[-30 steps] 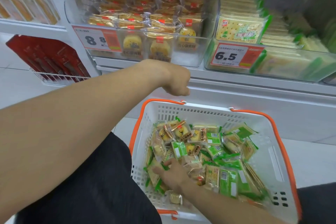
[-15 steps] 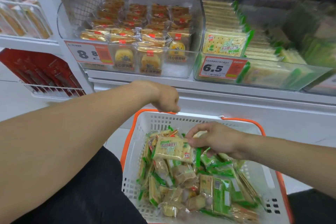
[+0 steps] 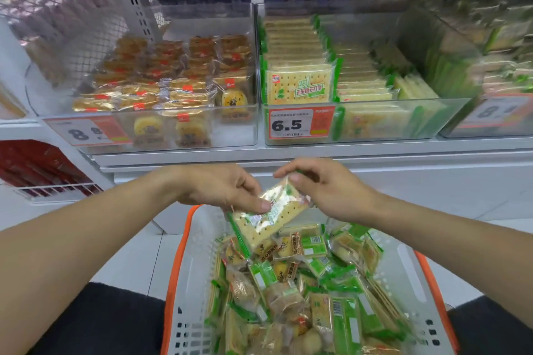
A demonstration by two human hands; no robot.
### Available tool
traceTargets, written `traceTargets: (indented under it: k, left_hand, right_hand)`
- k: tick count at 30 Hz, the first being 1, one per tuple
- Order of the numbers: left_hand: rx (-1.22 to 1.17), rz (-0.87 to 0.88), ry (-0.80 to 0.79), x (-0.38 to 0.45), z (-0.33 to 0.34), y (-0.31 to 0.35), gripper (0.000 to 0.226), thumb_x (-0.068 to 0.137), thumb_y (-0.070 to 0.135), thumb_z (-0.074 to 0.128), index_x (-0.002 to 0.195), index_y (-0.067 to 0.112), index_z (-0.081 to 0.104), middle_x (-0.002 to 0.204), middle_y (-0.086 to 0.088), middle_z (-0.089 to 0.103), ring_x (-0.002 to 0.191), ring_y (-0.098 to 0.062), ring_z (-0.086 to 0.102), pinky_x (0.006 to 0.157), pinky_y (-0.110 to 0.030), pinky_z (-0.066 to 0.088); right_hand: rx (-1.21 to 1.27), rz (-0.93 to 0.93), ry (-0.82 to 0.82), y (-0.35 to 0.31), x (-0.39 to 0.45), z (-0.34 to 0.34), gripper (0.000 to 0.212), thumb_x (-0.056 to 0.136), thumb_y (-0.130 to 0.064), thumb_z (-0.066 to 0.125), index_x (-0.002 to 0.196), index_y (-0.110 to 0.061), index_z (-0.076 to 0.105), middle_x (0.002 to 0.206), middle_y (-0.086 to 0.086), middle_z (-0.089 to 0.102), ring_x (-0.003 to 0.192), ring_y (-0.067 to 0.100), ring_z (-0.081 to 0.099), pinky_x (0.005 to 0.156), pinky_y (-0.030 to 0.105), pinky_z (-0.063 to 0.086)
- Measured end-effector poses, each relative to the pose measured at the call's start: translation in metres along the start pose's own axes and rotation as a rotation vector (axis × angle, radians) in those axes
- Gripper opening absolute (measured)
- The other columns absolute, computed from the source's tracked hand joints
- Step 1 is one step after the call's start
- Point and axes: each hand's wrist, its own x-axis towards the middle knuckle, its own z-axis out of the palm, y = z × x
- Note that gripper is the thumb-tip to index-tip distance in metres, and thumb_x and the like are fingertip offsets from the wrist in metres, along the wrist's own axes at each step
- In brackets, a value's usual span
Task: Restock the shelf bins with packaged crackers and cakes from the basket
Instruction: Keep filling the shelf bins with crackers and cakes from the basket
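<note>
Head view: both hands are pinching one cracker pack [image 3: 268, 217] above the basket [image 3: 199, 242], left hand [image 3: 227, 190] low, right hand [image 3: 323, 187] high. Long axis is tilting up-right toward the cracker bin [image 3: 398, 121], directly above, right nearer.

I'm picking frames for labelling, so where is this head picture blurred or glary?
Head view: the bins at the far right are smeared by blur; the 6.5 price tag reads sharply; glare streaks the cracker packet that the left hand and right hand hold; shelf edges bow from the wide lens.
</note>
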Motion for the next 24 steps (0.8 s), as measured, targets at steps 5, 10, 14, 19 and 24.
traceTargets:
  k: [5, 10, 14, 19, 24]
  left_hand:
    - [-0.257, 0.098, 0.003, 0.001, 0.009, 0.012, 0.012, 0.094, 0.016, 0.068, 0.092, 0.009, 0.059, 0.065, -0.003, 0.061, 0.062, -0.012, 0.052, 0.069, -0.024, 0.044]
    - [-0.496, 0.235, 0.182, 0.008, 0.01, 0.014, 0.046, 0.088, 0.013, 0.073, 0.13, 0.003, 0.056, 0.117, -0.025, 0.07, 0.111, -0.043, 0.066, 0.102, -0.051, 0.05]
    - [-0.624, 0.314, 0.353, 0.012, 0.017, 0.03, 0.048, 0.078, 0.012, 0.074, 0.122, 0.004, 0.058, 0.118, -0.019, 0.071, 0.105, -0.035, 0.071, 0.085, -0.044, 0.061]
    - [-0.564, 0.395, 0.534, 0.016, 0.022, 0.043, 0.039, 0.082, 0.022, 0.075, 0.116, 0.005, 0.065, 0.112, -0.016, 0.072, 0.104, -0.03, 0.071, 0.086, -0.047, 0.06]
    - [-0.448, 0.335, 0.678, 0.018, 0.017, 0.047, 0.017, 0.095, 0.019, 0.065, 0.11, 0.012, 0.067, 0.111, -0.015, 0.071, 0.095, -0.026, 0.072, 0.075, -0.039, 0.06]
  right_hand:
    - [-0.024, -0.107, 0.106, -0.017, 0.005, -0.022, 0.039, 0.101, -0.046, 0.049, 0.136, -0.031, 0.046, 0.104, -0.017, 0.057, 0.08, -0.003, 0.06, 0.067, 0.019, 0.041]
    - [0.122, -0.116, 0.278, -0.023, 0.004, -0.045, 0.058, 0.079, -0.059, 0.066, 0.125, -0.031, 0.046, 0.106, -0.006, 0.06, 0.084, 0.014, 0.066, 0.069, 0.024, 0.05]
    - [-0.026, -0.192, 0.134, -0.019, -0.002, -0.049, 0.059, 0.077, -0.052, 0.076, 0.125, -0.028, 0.05, 0.102, -0.007, 0.062, 0.088, 0.007, 0.062, 0.071, 0.019, 0.046]
    - [-0.099, -0.355, 0.268, -0.023, 0.004, -0.055, 0.038, 0.094, -0.014, 0.068, 0.129, -0.022, 0.053, 0.109, -0.011, 0.065, 0.103, 0.004, 0.061, 0.085, 0.019, 0.048]
    - [-0.21, -0.43, 0.679, -0.039, 0.02, -0.09, 0.041, 0.09, -0.006, 0.068, 0.115, -0.028, 0.045, 0.101, -0.012, 0.059, 0.096, 0.009, 0.058, 0.09, 0.032, 0.048]
